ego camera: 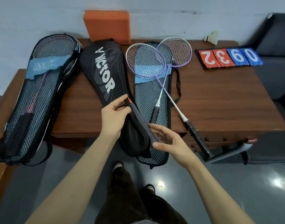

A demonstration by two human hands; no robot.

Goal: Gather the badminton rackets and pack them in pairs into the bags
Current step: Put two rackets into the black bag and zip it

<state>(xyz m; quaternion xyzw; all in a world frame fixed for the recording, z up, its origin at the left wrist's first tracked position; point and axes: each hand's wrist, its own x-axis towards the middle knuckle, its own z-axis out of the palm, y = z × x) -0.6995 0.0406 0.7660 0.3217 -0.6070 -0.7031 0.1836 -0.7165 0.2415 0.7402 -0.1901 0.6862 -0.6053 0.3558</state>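
Note:
A black Victor bag (104,73) lies in the middle of the brown table (219,97). My left hand (113,116) pinches its edge near the opening. A grey racket handle (142,125) sticks out of that bag, and my right hand (168,140) touches its end with fingers spread. Two purple-framed rackets (154,62) lie crossed on an empty mesh bag (152,101) to the right. At the left, another mesh bag (36,96) holds rackets with pink parts showing through.
An orange foam block (108,25) leans on the wall behind the bags. A flip scoreboard (229,58) and a shuttlecock (212,38) sit at the table's far right. A dark sofa (275,62) stands to the right. The table's front edge has drawers.

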